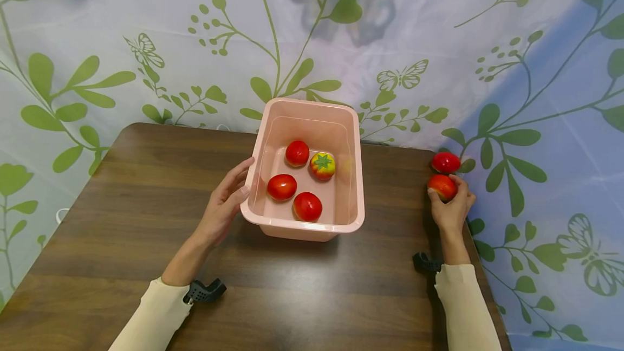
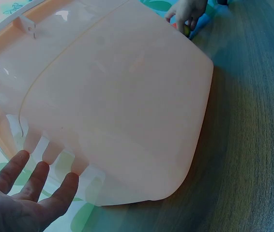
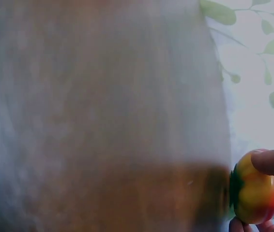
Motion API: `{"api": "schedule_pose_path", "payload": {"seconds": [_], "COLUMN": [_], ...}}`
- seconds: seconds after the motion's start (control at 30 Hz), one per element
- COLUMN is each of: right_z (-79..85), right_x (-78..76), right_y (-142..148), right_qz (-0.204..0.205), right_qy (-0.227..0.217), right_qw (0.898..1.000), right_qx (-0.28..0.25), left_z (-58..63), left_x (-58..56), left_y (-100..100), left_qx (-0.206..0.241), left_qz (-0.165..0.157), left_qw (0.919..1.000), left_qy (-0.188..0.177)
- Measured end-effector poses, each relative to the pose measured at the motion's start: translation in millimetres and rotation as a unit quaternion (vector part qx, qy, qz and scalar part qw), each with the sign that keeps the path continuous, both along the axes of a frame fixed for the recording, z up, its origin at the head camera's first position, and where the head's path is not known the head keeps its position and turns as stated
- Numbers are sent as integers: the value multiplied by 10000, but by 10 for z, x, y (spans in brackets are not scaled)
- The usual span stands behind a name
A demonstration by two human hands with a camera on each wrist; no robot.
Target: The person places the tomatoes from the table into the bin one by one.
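A pink plastic basin (image 1: 302, 227) stands on the table with several red tomatoes (image 1: 307, 207) inside, one of them showing its green leafy top. My left hand (image 1: 223, 205) is at the basin's left side, fingers spread and fairly straight; in the left wrist view its fingertips (image 2: 69, 181) are at the basin's outer wall. At the table's right edge, my right hand (image 1: 452, 207) grips a red and yellow tomato (image 3: 258, 193) between thumb and fingers. Just beyond it lies another red tomato (image 1: 446, 162).
The brown wooden table (image 1: 122, 221) runs up to a leaf-patterned cloth (image 1: 195, 85) at the back and right. A dark wrist strap (image 1: 207, 290) is on the left arm, and another (image 1: 426, 262) on the right.
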State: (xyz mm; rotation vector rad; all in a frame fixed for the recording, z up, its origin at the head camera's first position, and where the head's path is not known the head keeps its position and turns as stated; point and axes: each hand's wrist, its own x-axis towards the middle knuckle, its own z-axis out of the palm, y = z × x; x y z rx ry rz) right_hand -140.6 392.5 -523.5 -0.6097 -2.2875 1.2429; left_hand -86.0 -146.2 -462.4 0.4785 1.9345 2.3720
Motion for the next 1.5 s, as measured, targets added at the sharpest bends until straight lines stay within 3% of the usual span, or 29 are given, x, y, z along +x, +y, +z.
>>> {"api": "schedule_pose_path", "payload": {"seconds": [0.27, 0.47, 0.73, 1.03, 1.33, 1.5], "right_z": [242, 564, 946, 1005, 1002, 1050], "right_x": [28, 84, 219, 232, 224, 258], "right_y": [-171, -399, -695, -737, -794, -901], "right_qz": [96, 364, 647, 967, 976, 1267], "right_qy": [409, 896, 1197, 1266, 1258, 1344], "right_qw": [9991, 9953, 9906, 9872, 9872, 9828], "right_qx": [98, -97, -116, -65, 10, 80], "left_z": [11, 14, 16, 7, 2, 0], "left_x": [10, 13, 5, 16, 13, 16], "left_y": [-1, -3, -4, 4, 3, 9], "left_qx": [-19, -35, -26, -9, -3, 13], "left_qz": [23, 24, -14, 8, -3, 24], "left_qw": [10000, 10000, 10000, 10000, 10000, 10000], "left_qy": [-65, -48, -16, -31, -27, -27]}}
